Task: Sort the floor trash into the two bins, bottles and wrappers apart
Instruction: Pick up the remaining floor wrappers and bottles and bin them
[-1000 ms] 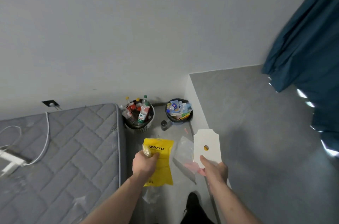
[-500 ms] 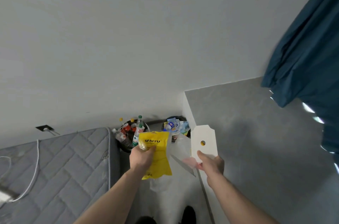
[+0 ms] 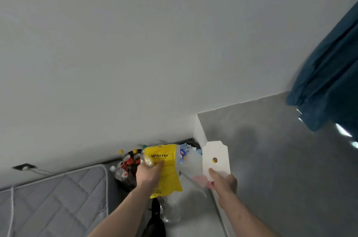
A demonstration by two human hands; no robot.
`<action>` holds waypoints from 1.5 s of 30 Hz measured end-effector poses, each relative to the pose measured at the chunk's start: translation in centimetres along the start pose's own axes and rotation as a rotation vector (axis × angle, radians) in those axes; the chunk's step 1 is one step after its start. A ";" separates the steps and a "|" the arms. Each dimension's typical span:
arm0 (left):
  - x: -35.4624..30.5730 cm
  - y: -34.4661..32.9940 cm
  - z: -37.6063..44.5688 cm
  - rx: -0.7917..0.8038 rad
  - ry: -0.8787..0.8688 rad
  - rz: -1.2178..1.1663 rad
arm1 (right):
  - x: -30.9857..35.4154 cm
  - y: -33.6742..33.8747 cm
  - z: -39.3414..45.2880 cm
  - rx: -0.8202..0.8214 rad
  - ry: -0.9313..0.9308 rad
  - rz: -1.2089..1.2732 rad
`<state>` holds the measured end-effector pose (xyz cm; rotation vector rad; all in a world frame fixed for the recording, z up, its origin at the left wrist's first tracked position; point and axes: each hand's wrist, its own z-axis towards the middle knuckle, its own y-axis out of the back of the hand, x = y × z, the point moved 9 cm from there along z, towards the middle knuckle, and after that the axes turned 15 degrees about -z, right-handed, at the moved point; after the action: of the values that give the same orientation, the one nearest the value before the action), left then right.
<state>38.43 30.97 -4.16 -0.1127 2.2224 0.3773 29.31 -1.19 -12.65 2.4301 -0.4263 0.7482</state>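
My left hand (image 3: 149,175) grips a yellow WAITU wrapper (image 3: 164,167) with clear crumpled plastic (image 3: 170,209) hanging under it. A white card with a round hole (image 3: 216,159), a clear plastic bag (image 3: 191,165) and a pink scrap are pinched in my right hand (image 3: 222,183). Straight ahead by the wall stands the bin of bottles (image 3: 126,167), partly hidden behind the yellow wrapper. To its right, the bin of wrappers (image 3: 186,151) shows only blue and white scraps above the things I hold.
A grey quilted mattress (image 3: 58,198) fills the lower left, with a white cable along its edge. A white partition (image 3: 199,132) and a grey surface (image 3: 280,159) lie to the right. A dark blue curtain (image 3: 329,81) hangs at the right edge. My dark shoe (image 3: 155,223) is below.
The view has tilted up toward the wall. Both hands with their wrappers have moved closer to the two bins, which now sit just behind the held items.
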 end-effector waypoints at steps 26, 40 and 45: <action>9.5 -23.8 38.6 0.144 0.099 -0.005 | -3.8 -24.2 32.1 -0.059 -0.220 -0.130; 23.7 -33.8 45.1 0.281 0.061 0.490 | -9.0 -27.6 41.8 0.031 -0.165 -0.253; 25.9 -35.3 44.7 0.291 -0.001 0.717 | -8.4 -25.7 39.7 0.027 -0.037 -0.298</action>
<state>63.01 12.42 -58.68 0.8556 2.2304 0.4230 50.58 -3.17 -55.71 2.4611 -0.0643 0.5827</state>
